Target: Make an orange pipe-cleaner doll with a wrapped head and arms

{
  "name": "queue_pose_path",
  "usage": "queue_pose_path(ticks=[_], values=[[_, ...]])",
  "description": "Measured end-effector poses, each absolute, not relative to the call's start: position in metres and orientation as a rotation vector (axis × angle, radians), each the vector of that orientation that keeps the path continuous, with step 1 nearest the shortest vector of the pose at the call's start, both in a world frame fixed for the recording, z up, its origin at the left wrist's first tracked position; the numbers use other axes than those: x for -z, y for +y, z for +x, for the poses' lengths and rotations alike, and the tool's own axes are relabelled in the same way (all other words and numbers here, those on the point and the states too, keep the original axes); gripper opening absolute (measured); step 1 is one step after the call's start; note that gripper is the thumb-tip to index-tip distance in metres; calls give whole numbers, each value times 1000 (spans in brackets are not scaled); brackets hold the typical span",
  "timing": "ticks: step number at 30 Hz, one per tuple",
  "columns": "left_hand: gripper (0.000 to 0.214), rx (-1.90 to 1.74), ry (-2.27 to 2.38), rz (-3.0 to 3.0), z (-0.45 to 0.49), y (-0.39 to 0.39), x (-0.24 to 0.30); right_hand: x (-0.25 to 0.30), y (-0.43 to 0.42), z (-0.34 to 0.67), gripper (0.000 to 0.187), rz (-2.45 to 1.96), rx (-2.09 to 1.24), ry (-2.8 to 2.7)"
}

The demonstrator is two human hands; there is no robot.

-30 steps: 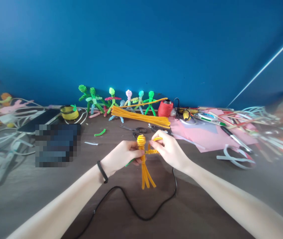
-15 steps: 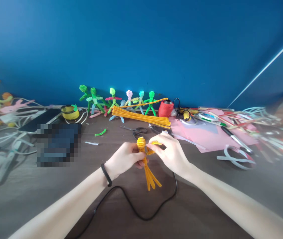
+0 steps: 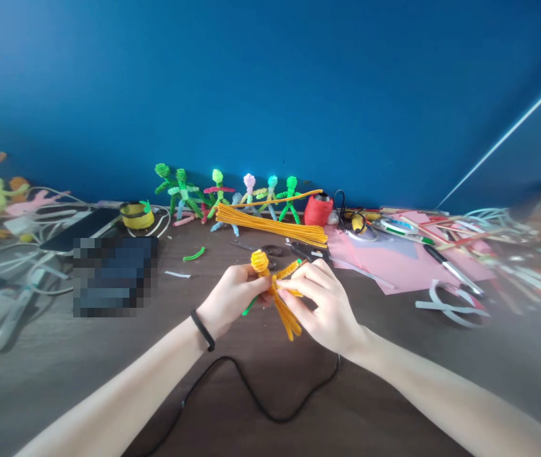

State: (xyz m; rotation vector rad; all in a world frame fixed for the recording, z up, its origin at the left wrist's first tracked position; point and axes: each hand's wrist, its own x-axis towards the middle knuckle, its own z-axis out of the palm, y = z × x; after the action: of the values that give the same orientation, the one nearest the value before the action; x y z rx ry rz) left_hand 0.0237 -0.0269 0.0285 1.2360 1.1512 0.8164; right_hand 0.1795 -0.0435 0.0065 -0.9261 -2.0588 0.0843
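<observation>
My left hand [image 3: 238,294] is closed around the middle of an orange pipe-cleaner figure [image 3: 260,261], just under its coiled round head. A coiled arm with a green tip points up to the right, and several straight strands [image 3: 289,320] hang below. A bit of green pipe cleaner [image 3: 249,307] pokes out beneath my left fingers. With thumb and fingers closed, my right hand [image 3: 321,303] pinches an orange pipe-cleaner strand at the figure's right side. Behind the figure lie black-handled scissors [image 3: 271,251], partly hidden.
Finished pipe-cleaner figures [image 3: 217,190] stand along the blue wall, behind a bundle of orange pipe cleaners [image 3: 270,225]. Red yarn [image 3: 318,210] and pink paper [image 3: 384,266] are at right. A phone [image 3: 80,230] lies left. A black cord [image 3: 255,400] curves across the front.
The figure has tilted to the left, and its coiled arm now shows clear of my right hand. My right hand has moved slightly lower, onto a strand. Green pipe cleaner now shows under my left hand.
</observation>
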Motion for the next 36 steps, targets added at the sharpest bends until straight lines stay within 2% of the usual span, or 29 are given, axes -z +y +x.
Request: queue_pose_path(ticks=[10, 22, 29, 36], values=[[16, -861, 1200, 1432, 15, -21, -28, -1, -32, 183, 14, -954, -687, -1914], [11, -655, 1031, 1462, 11, -26, -44, 6, -4, 197, 12, -936, -1249, -1764], [8, -481, 1050, 1555, 12, -27, -41, 2, 1, 200, 20, -1109, -1245, -1820], [8, -451, 1094, 1536, 18, -29, -35, -12, -9, 198, 15, -1147, -911, -1926]])
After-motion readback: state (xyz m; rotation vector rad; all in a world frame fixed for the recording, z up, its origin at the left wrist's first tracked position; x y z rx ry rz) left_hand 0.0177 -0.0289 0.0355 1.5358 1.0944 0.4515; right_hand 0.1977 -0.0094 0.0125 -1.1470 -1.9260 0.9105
